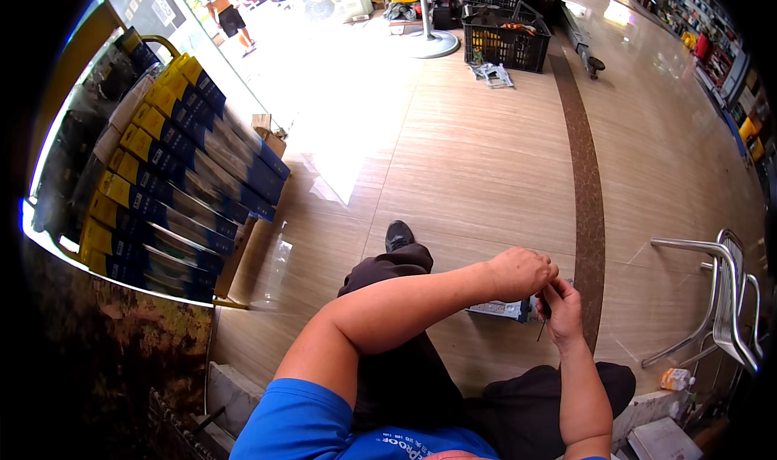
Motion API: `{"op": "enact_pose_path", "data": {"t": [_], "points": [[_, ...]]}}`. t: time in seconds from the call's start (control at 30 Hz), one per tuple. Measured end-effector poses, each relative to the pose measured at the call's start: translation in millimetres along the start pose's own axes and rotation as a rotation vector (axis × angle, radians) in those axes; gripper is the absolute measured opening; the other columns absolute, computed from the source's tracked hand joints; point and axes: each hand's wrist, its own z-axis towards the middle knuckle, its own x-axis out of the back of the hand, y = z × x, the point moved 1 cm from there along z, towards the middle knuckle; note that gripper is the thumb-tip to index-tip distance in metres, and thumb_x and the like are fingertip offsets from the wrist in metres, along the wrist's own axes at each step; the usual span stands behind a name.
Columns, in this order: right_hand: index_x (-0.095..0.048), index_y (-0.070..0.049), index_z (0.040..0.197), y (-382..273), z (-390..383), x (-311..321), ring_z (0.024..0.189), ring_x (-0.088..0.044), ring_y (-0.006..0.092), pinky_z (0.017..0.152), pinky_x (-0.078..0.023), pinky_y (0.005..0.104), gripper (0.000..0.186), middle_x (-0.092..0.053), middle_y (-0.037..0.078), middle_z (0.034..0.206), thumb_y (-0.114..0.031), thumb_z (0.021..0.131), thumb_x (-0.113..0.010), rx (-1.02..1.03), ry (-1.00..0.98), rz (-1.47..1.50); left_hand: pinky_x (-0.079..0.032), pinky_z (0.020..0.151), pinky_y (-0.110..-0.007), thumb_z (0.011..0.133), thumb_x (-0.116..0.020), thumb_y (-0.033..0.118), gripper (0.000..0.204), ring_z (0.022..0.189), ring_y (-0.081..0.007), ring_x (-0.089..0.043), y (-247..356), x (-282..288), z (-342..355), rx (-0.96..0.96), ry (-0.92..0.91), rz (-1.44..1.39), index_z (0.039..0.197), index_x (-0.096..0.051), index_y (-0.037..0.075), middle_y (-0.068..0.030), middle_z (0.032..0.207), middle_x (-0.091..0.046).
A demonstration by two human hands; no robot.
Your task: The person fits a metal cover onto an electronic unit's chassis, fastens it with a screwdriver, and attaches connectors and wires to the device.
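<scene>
My left hand (522,272) is closed, its arm reaching across my body from the lower left. Its fingertips meet those of my right hand (564,313), and whatever they pinch is hidden. In my right hand, between curled fingers, is a thin dark rod-like piece (541,330) that points down; its kind is too small to tell. Below the two hands is a silver-grey metal box-like unit (500,308) with a dark edge, partly covered by my left forearm and hand.
A rack of yellow-and-blue packages (162,168) stands at left. A metal chair (724,298) is at right, with a bottle (677,379) near it. Black crates (506,43) and a round-based pole (433,43) stand farther off. A person (222,10) is outside.
</scene>
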Motion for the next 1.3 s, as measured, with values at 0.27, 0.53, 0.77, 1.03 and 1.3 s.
{"op": "enact_pose_path", "data": {"t": [0.27,0.53,0.77,1.03,1.3], "points": [[-0.064,-0.006,0.098,0.5,0.7,0.2,0.058,-0.054,0.0053,0.046,-0.041,0.0206,0.012,-0.061,0.000,0.078,-0.017,0.099,-0.060,-0.004,0.015,0.008,-0.054,0.077,-0.040,0.087,-0.056,0.011,0.012,0.089,-0.0313,-0.068,-0.7,0.0,0.1,0.000,-0.004,0.000,0.094,-0.060,0.002,-0.0152,0.095,-0.067],[-0.063,-0.006,0.098,0.2,1.4,0.4,0.057,-0.053,0.0052,0.046,-0.041,0.0205,0.012,-0.061,0.000,0.077,-0.017,0.100,-0.059,-0.019,0.073,0.008,-0.054,0.078,-0.039,0.086,-0.057,0.012,0.013,0.091,-0.0308,-0.068,-0.8,0.5,-0.5,0.012,0.015,0.037,0.094,-0.061,0.003,-0.0144,0.094,-0.067],[-0.063,-0.007,0.094,-1.0,-0.1,-1.9,0.056,-0.053,0.0050,0.046,-0.040,0.0205,0.013,-0.061,-0.001,0.076,-0.019,0.099,-0.060,-0.018,0.038,-0.005,-0.054,0.077,-0.040,0.086,-0.058,0.013,0.013,0.088,-0.0307,-0.069,0.5,-0.1,-0.5,0.017,0.020,0.050,0.094,-0.061,0.003,-0.0142,0.093,-0.067],[-0.063,-0.007,0.092,-0.5,0.1,-0.9,0.056,-0.053,0.0051,0.046,-0.041,0.0207,0.014,-0.061,-0.001,0.076,-0.019,0.099,-0.060,-0.002,0.028,-0.020,-0.055,0.076,-0.040,0.087,-0.057,0.013,0.013,0.087,-0.0306,-0.069,1.0,-0.6,0.4,0.010,0.008,0.047,0.094,-0.061,0.003,-0.0143,0.093,-0.067],[-0.063,-0.006,0.094,1.8,1.0,1.0,0.056,-0.053,0.0054,0.046,-0.041,0.0210,0.015,-0.061,-0.001,0.076,-0.019,0.100,-0.059,0.007,0.021,-0.026,-0.054,0.075,-0.040,0.087,-0.056,0.013,0.013,0.087,-0.0304,-0.069,1.1,-0.9,0.5,0.008,0.009,0.041,0.093,-0.061,0.003,-0.0146,0.093,-0.067]]}}
